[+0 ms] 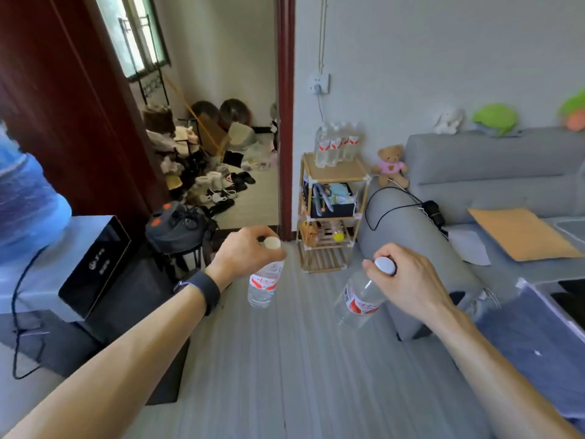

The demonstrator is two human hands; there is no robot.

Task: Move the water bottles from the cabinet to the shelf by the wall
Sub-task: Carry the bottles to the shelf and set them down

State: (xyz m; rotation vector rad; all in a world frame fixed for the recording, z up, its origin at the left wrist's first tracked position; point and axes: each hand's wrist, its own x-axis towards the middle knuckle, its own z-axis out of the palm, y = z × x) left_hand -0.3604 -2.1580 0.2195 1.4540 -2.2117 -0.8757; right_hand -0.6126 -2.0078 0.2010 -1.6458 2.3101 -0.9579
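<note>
We've got one bottle in each grip here. Our left grip, centre-left of the frame, is curled round the neck of a water bottle, fingers wrapped just under its pale cap. The bottle hangs pretty much upright over the grey floor. Our right grip, centre-right, is closed round the neck of a second water bottle, with the white cap poking out by the thumb. This one's tilted, its bottom pointing toward the lower left. (There's a dark wristband on the left wrist, fwiw.)

Above both hands, mid-frame, the bamboo shelf stands against the white wall, just right of the dark red door frame and right beside the arm of the grey sofa. A cluster of clear bottles with red labels stands upright on its top board. A teddy bear sits just right of the shelf. At the far left edge there's a big blue water jug, and shoes are piled up through the doorway.
</note>
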